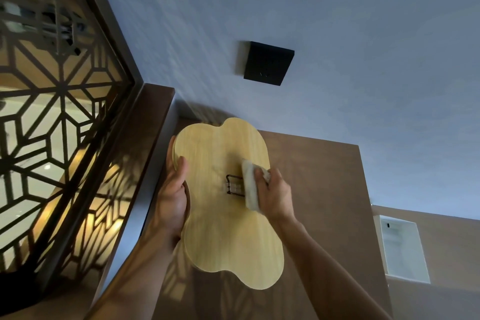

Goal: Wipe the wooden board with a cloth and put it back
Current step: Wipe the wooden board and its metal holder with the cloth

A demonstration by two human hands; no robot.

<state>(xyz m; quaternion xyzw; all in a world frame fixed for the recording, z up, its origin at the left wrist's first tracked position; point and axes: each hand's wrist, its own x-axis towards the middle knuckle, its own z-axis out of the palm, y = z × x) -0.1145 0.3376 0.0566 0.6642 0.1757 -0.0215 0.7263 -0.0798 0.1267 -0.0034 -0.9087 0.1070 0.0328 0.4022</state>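
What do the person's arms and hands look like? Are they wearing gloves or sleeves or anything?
No gloves and no sleeves in view. Both forearms are bare as far as the picture shows them. The left hand and the right hand are bare too. I see no watch, bracelet or ring, though the picture is a little blurry.

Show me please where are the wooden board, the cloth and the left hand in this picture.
wooden board [228, 236]: head view, on its bare lower face.
cloth [249, 184]: head view, on the white folded edge beside the fingers.
left hand [172, 196]: head view, on the back of the hand gripping the board's left edge.
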